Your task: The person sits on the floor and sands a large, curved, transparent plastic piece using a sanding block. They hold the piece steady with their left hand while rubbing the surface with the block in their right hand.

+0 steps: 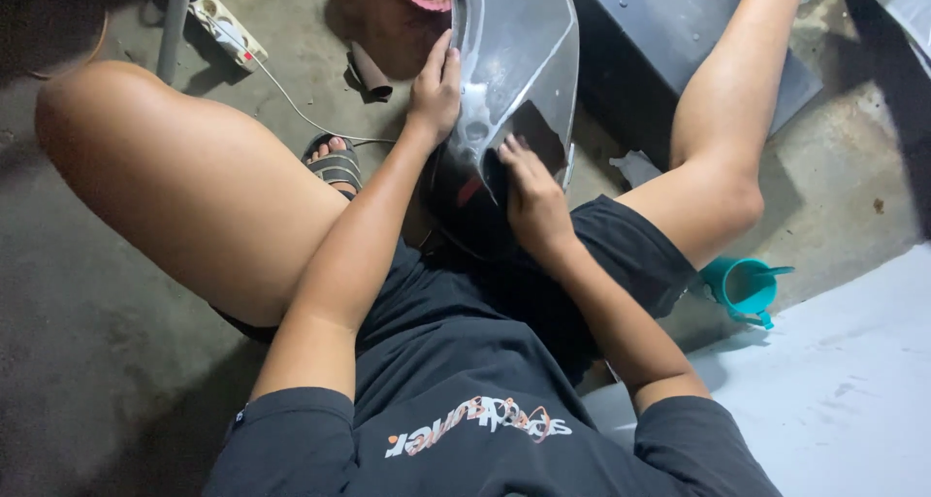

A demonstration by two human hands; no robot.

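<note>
Both hands were on the grey plastic panel [514,61] propped between my knees, my left hand [436,90] clasping its edge, my right hand [531,196] pressing a dark sanding sheet [536,133] flat; it looked light, stiff, slick, so I judged the edges best for holding.

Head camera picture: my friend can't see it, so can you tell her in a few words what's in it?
A seated person's left hand steadies a curved grey panel between their knees, while the right hand presses a small dark sheet against it. On the concrete floor lie a teal cup, a white power strip and a dark box.
</note>
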